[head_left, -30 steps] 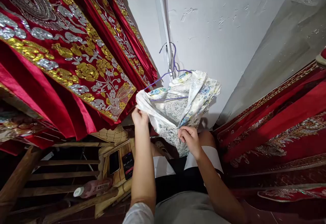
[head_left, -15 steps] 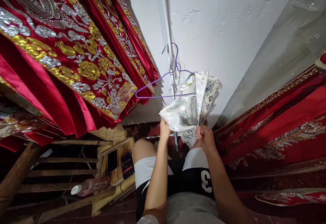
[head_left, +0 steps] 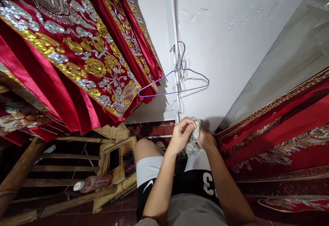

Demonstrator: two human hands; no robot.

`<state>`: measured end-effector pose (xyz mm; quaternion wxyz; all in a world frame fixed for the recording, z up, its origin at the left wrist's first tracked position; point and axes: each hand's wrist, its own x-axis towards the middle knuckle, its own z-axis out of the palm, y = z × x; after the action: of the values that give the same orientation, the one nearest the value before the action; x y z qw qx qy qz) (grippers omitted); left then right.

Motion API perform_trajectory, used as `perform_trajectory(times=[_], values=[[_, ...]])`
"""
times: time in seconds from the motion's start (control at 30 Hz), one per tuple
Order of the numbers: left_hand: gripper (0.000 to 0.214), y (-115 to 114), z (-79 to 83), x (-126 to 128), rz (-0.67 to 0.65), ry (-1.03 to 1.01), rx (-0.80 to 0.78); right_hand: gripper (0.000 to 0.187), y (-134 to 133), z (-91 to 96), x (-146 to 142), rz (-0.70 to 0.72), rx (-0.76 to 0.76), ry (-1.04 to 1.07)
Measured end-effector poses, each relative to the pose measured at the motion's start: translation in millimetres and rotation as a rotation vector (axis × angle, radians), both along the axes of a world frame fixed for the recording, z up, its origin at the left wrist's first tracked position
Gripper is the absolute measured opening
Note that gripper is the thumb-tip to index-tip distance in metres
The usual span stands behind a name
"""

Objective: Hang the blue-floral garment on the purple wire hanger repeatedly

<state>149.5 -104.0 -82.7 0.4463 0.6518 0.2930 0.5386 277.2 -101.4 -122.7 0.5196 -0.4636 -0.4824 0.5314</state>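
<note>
A white garment with a grey-green pattern (head_left: pixel 194 137) is bunched up above my thighs, between my two hands. My left hand (head_left: pixel 183 134) is closed on its upper part, fingers curled over and thumb pressed against the cloth. On the other side my right hand (head_left: pixel 206 139) grips the same garment; its fingertips are partly hidden behind the folds. Above both hands a bare purple hanger (head_left: pixel 195 89) hangs by its hook at the white upright rail (head_left: pixel 173 24) against the wall.
Red embroidered gowns (head_left: pixel 95 65) hang at left, and more red beaded clothing (head_left: pixel 280 130) hangs at right. A bamboo chair (head_left: pixel 69 168) at lower left bears a pink bottle (head_left: pixel 94 184) and a dark phone (head_left: pixel 114 159). The wall (head_left: pixel 218 54) faces me.
The garment has come off the hanger's right arm and down towards my lap, gathered from a spread shape into a bunch. My left hand has moved right, closer to my right hand.
</note>
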Motion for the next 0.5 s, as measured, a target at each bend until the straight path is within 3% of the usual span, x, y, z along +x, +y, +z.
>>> perform_trajectory(times=[0.1,0.17,0.23,0.3,0.43,0.5], values=[[0.03,4,11.5,-12,0.21,0.08,0.132,0.069,-1,18.9,-12,0.162,-0.071,0.193],[0.027,12,8.9,-24,0.327,0.088,0.133,0.055,-1,32.6,-11,0.319,-0.109,0.193],[0.036,19,-1.1,-36,0.322,0.082,0.079,0.039,1,47.4,-3,0.44,-0.089,0.095],[0.05,22,-15.1,-48,0.181,0.099,-0.014,0.032,8,63.4,6,0.453,-0.013,-0.042],[0.058,11,-39.3,-70,-0.314,0.294,-0.189,0.012,31,96.0,25,0.245,0.204,-0.235],[0.057,1,-42.2,-82,-0.386,0.444,-0.216,0.013,46,107.0,33,0.132,0.343,-0.307]])
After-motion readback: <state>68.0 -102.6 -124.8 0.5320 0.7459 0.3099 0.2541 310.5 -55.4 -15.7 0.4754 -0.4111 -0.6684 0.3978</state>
